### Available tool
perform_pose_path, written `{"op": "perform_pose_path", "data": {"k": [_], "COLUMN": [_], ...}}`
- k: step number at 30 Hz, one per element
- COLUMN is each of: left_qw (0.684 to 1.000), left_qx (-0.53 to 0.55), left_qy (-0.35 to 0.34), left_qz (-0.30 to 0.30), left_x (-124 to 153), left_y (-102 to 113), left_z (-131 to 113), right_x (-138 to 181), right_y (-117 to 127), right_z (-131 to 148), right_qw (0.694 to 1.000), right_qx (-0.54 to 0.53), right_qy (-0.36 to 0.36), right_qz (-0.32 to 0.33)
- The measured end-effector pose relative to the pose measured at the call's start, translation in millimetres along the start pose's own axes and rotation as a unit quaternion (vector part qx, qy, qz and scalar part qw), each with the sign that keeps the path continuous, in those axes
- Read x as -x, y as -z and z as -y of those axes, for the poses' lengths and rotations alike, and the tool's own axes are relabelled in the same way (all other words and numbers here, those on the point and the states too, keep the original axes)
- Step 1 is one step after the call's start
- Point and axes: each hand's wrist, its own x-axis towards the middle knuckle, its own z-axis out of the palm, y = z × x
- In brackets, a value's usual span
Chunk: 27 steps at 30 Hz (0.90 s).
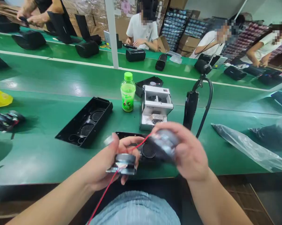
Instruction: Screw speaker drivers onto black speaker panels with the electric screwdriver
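Note:
My left hand (112, 162) is closed round a small round speaker driver (123, 164) with a metal frame; a red wire (108, 187) runs from it down toward my lap and up to the right. My right hand (187, 150) grips a second speaker driver (165, 142), blurred by motion, at the other end of the red wire. Both hands hover over a black speaker shell (143, 150) lying on the green bench (37, 150) in front of me.
Another black speaker shell (86, 122) lies to the left. A green bottle (128, 92), a white screw feeder (156, 107), a hanging electric screwdriver (190, 107) and a clear plastic bag (246, 147) stand behind. Several other people work at the far bench.

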Motion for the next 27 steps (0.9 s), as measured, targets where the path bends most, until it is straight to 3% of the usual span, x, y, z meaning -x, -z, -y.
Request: {"op": "perform_pose_path", "data": {"k": [2,4,7,10,11,13,15,17,23,27], "left_qw": [0.996,0.988,0.982,0.963,0.937,0.844,0.734,0.668,0.601,0.541], "left_qx": [0.027,0.036,0.001,-0.192,-0.291,-0.493,-0.635,-0.699,-0.771,-0.816], "left_qy": [-0.002,-0.038,-0.110,-0.127,-0.134,-0.164,-0.204,-0.228,-0.210,-0.203], "left_qz": [-0.084,-0.146,-0.155,-0.139,-0.138,-0.135,-0.127,-0.113,-0.024,-0.021], "left_x": [-1.2,1.1,6.5,9.4,9.5,9.2,9.7,12.2,11.2,-11.3], "left_y": [-3.6,-1.3,11.6,22.8,24.1,24.7,26.0,30.6,40.9,29.8], "left_z": [-2.0,-9.2,-21.3,-27.9,-29.3,-32.3,-37.1,-43.7,-53.7,-42.2], "right_x": [11.5,18.0,18.9,11.9,9.1,5.2,5.3,9.5,24.4,26.0], "right_y": [13.9,27.4,39.4,39.4,38.1,35.9,35.3,36.3,35.3,30.5], "right_z": [-6.0,-11.5,-15.3,-15.4,-15.5,-16.3,-17.9,-20.0,-28.3,-30.0], "right_qw": [0.998,0.997,0.989,0.969,0.964,0.960,0.966,0.976,0.970,0.959], "right_qx": [0.006,0.024,0.079,0.138,0.150,0.161,0.161,0.140,0.012,-0.048], "right_qy": [-0.035,-0.069,-0.116,-0.156,-0.166,-0.176,-0.172,-0.162,-0.128,-0.155], "right_qz": [-0.050,-0.033,0.055,0.132,0.145,0.148,0.108,0.032,-0.205,-0.231]}}
